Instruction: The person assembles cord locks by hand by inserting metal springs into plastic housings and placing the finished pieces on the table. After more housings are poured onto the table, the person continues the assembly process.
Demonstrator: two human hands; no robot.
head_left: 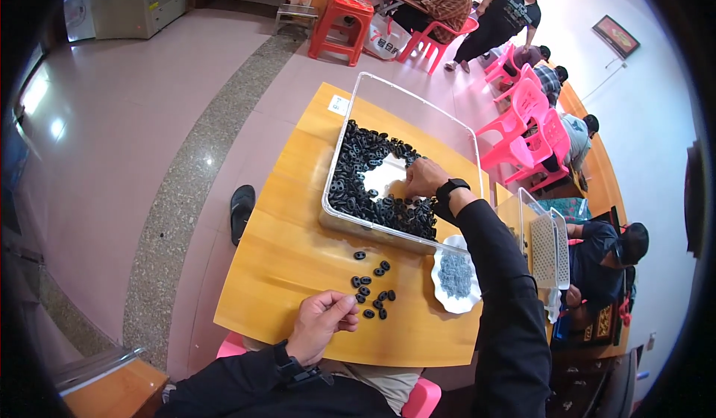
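My right hand (426, 178) reaches into a clear plastic box (326, 208), over the gap in a heap of small black oval pieces (358, 161) with holes, which look like cord locks. Its fingers are bent together and point down; whatever they hold is hidden. Above the near part of the wooden table (276, 228) is my left hand (322, 324), thumb and fingers pressed together. I cannot make out anything between them. Just beyond and to the right of it lie several loose black pieces (378, 304). A white scalloped dish (440, 299) of small greyish parts sits beside my right forearm.
Another clear box (524, 200) and a white perforated basket (548, 250) stand to the right, near a seated person (604, 254). Pink chairs (529, 105) with other people line the right wall. A red stool (343, 26) stands beyond the table. A dark shoe (242, 213) shows at the table's left.
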